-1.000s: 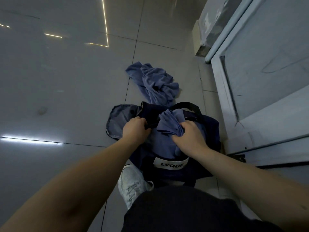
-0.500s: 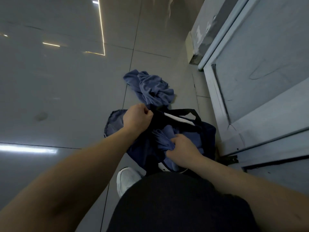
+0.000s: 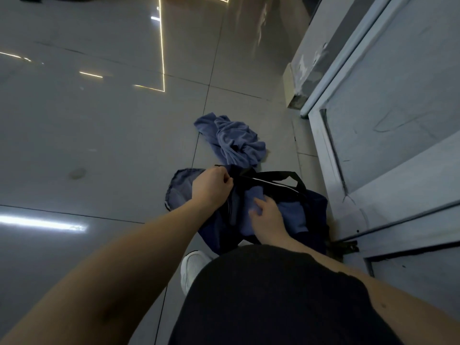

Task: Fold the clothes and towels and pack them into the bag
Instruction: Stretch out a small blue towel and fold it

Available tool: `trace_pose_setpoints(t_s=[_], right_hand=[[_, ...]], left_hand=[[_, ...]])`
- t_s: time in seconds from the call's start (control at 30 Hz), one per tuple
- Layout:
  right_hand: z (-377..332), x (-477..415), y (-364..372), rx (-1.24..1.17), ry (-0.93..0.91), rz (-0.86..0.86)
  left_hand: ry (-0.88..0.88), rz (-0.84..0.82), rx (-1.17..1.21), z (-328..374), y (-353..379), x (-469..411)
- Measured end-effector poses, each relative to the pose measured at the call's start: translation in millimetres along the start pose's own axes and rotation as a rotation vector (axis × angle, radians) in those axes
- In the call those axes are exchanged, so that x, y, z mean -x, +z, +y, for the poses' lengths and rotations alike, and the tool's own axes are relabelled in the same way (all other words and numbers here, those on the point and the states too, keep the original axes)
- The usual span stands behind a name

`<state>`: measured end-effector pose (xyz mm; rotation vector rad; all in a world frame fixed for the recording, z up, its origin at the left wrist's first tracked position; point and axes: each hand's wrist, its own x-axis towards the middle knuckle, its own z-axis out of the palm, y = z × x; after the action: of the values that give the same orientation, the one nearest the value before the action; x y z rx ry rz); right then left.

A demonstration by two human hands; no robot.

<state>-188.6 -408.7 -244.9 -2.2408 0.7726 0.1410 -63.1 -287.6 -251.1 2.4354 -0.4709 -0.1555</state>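
Note:
A dark navy bag (image 3: 315, 207) with black handles sits open on the tiled floor near my feet. My left hand (image 3: 210, 186) grips the bag's left rim and holds it up. My right hand (image 3: 267, 216) presses with loose fingers on blue cloth (image 3: 291, 212) inside the bag. A crumpled blue towel (image 3: 234, 140) lies on the floor just beyond the bag. A grey-blue denim garment (image 3: 180, 188) lies flat to the bag's left, partly behind my left hand.
A pale door and its frame (image 3: 373, 145) stand close on the right of the bag. My white shoe (image 3: 191, 267) and my dark-clothed knee (image 3: 286, 295) fill the foreground. Glossy grey floor tiles (image 3: 99, 145) stretch out to the left.
My left hand has lifted the bag's rim higher. My right hand has let go of the bunched blue cloth and now lies flatter on it inside the bag.

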Motion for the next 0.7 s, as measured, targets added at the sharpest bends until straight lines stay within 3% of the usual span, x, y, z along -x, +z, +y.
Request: trace_pose_setpoints(t_s=[0.23, 0.37, 0.5, 0.6, 0.7], right_hand=[[26, -1, -21, 0.186, -0.116, -0.109], [23, 6, -21, 0.752, -0.24, 0.001], [16, 0, -9, 0.863, -0.444, -0.267], [24, -15, 1, 0.939, -0.369, -0.468], [25, -22, 9, 0.936, -0.336, -0.526]], left_hand=[[0.054, 0.004, -0.058, -9, 12, -3], [0.085, 0.0, -0.079, -16, 18, -6], [0.087, -0.015, -0.082, -18, 19, -8], [0.096, -0.01, -0.082, -19, 20, -8], [0.1, -0.005, -0.09, -19, 22, -8]])
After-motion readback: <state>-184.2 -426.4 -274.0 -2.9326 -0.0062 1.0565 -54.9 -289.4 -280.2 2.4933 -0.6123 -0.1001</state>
